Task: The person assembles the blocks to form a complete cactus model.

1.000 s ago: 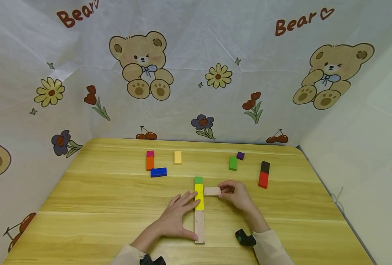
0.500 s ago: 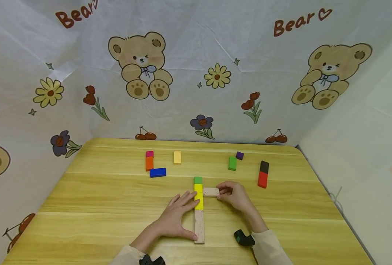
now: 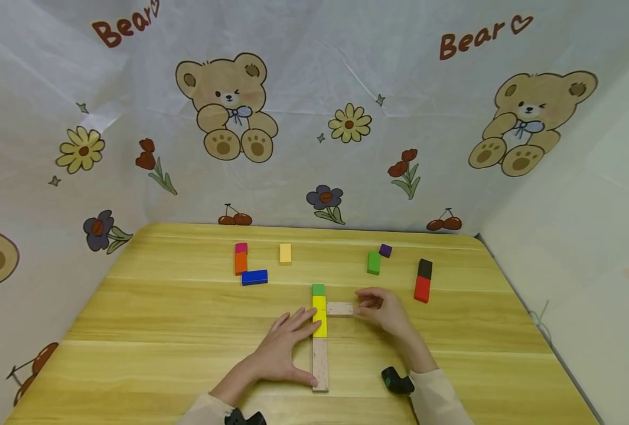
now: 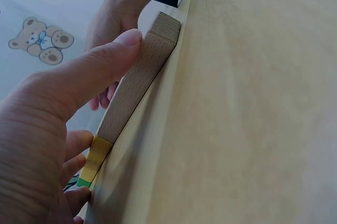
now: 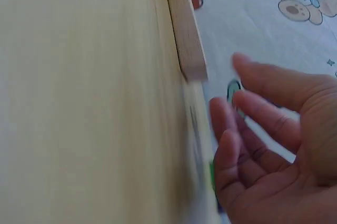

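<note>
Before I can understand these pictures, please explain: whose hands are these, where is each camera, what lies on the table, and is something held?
There is no machine: you see one person's left hand and right hand, both bare. The widest picture is taken from the head; the other two come from the left and right wrists. On the wooden table, a small green block, a yellow block and a long plain block form a line; a short plain block points sideways from the yellow one. Farther back lie more blocks, such as a blue block and a red block. The left hand is spread, fingers at the yellow block, thumb at the long plain one. The right hand, near the short block's free end, appears to hold nothing.
</note>
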Available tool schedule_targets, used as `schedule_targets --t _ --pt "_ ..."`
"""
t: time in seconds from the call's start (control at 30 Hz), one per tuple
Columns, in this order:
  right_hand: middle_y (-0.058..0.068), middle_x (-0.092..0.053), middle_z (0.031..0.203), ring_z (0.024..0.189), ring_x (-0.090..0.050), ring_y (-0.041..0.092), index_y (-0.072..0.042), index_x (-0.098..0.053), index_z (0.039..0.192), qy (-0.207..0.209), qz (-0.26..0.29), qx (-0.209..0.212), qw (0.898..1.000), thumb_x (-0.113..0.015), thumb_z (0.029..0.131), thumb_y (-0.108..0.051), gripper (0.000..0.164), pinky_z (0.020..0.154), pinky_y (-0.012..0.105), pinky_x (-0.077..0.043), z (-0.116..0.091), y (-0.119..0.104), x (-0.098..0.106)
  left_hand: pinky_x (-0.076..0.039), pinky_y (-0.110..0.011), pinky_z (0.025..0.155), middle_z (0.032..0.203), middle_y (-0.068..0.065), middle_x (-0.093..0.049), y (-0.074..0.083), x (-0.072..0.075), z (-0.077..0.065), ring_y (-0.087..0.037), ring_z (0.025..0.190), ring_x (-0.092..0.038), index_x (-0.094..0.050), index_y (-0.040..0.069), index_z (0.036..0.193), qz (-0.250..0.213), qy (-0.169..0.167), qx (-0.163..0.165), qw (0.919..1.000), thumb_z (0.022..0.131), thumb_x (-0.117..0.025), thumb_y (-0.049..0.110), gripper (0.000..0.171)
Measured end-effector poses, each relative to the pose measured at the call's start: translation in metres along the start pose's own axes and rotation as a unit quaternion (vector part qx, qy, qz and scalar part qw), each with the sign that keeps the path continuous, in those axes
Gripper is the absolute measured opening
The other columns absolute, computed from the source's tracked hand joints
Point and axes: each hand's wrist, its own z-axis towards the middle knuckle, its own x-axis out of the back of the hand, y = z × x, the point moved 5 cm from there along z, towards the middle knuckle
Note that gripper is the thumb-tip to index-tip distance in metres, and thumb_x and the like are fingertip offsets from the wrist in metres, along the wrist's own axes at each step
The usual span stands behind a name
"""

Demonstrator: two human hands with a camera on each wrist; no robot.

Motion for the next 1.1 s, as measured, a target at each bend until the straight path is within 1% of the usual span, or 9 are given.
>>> schedule_targets --t 0.13,0.2,0.3,0.37,0.47,0.57,0.63,0.83,1.1 --pt "0.027 -0.066 0.110 0.086 -0.068 0.014 0.008 -0.065 0.118 0.057 -0.005 0.031 0.998 -0.077 0.081 -0.003 0.040 0.072 0.019 -0.054 -0.002 -0.004 0.038 -0.012 -0.058 0.119 0.164 -0.002 -0.021 0.000 0.000 0.000 -0.031 0.151 -0.016 -0.041 0.016 0.150 0.006 0.000 -0.001 1.0000 0.065 -0.077 0.069 0.107" --pt "0.021 -0.067 0.109 0.086 -0.066 0.009 0.007 -0.064 0.120 0.092 -0.014 0.030 0.995 -0.077 0.082 -0.005 0.042 0.071 0.017 -0.054 -0.004 -0.002 0.060 -0.013 -0.059 0.119 0.164 -0.002 -0.021 0.001 0.000 0.000 -0.032 0.151 -0.017 -0.041 0.016 0.150 0.006 -0.002 -0.001 1.0000 0.065 -0.077 0.068 0.106" --pt "0.001 -0.066 0.108 0.084 -0.061 0.002 0.006 -0.061 0.125 0.139 -0.029 0.008 0.990 -0.078 0.083 -0.010 0.048 0.067 0.016 -0.053 -0.009 0.006 0.090 -0.012 -0.058 0.119 0.164 -0.002 -0.021 0.002 0.000 0.001 -0.032 0.151 -0.016 -0.041 0.016 0.150 0.000 -0.005 0.002 1.0000 0.064 -0.078 0.067 0.107" --pt "-0.006 -0.063 0.110 0.084 -0.059 -0.001 0.004 -0.059 0.129 0.162 -0.037 -0.017 0.986 -0.078 0.084 -0.013 0.052 0.066 0.016 -0.052 -0.011 0.013 0.107 -0.012 -0.058 0.119 0.164 -0.002 -0.021 0.002 0.001 0.001 -0.032 0.151 -0.016 -0.041 0.016 0.150 -0.003 -0.006 0.004 1.0000 0.064 -0.079 0.066 0.106" --pt "0.003 -0.059 0.122 0.087 -0.055 -0.002 0.003 -0.054 0.134 0.176 -0.043 -0.055 0.982 -0.077 0.085 -0.016 0.057 0.066 0.016 -0.051 -0.015 0.027 0.124 -0.012 -0.058 0.119 0.164 -0.002 -0.021 0.002 0.002 0.001 -0.031 0.152 -0.015 -0.041 0.016 0.150 -0.002 -0.008 0.007 0.9999 0.064 -0.079 0.066 0.107" --pt "0.017 -0.052 0.133 0.089 -0.052 -0.006 0.001 -0.050 0.139 0.170 -0.050 -0.089 0.980 -0.075 0.087 -0.017 0.061 0.070 0.012 -0.050 -0.018 0.042 0.132 -0.012 -0.058 0.119 0.164 -0.001 -0.021 0.002 0.002 0.001 -0.031 0.152 -0.015 -0.041 0.016 0.150 -0.001 -0.010 0.009 0.9999 0.064 -0.078 0.067 0.107" --pt "0.021 -0.048 0.137 0.091 -0.050 -0.008 0.000 -0.047 0.142 0.160 -0.049 -0.108 0.980 -0.074 0.087 -0.018 0.063 0.072 0.010 -0.048 -0.018 0.051 0.134 -0.012 -0.058 0.120 0.164 -0.001 -0.020 0.002 0.002 0.001 -0.030 0.152 -0.015 -0.041 0.016 0.150 -0.001 -0.011 0.010 0.9999 0.064 -0.078 0.067 0.107" --pt "0.024 -0.042 0.144 0.090 -0.047 -0.014 0.000 -0.039 0.146 0.120 -0.046 -0.143 0.981 -0.073 0.089 -0.021 0.070 0.074 0.006 -0.044 -0.018 0.070 0.135 -0.013 -0.059 0.119 0.164 -0.002 -0.021 0.001 0.001 0.001 -0.032 0.151 -0.016 -0.041 0.016 0.150 0.000 -0.005 0.003 1.0000 0.064 -0.078 0.068 0.107" --pt "0.027 -0.044 0.143 0.083 -0.049 -0.017 0.003 -0.036 0.147 0.102 -0.041 -0.154 0.982 -0.076 0.086 -0.019 0.075 0.075 0.005 -0.043 -0.016 0.070 0.126 -0.010 -0.057 0.120 0.164 0.001 -0.019 0.000 0.001 0.001 -0.029 0.152 -0.013 -0.040 0.018 0.151 -0.007 -0.009 0.012 0.9999 0.064 -0.077 0.069 0.107"
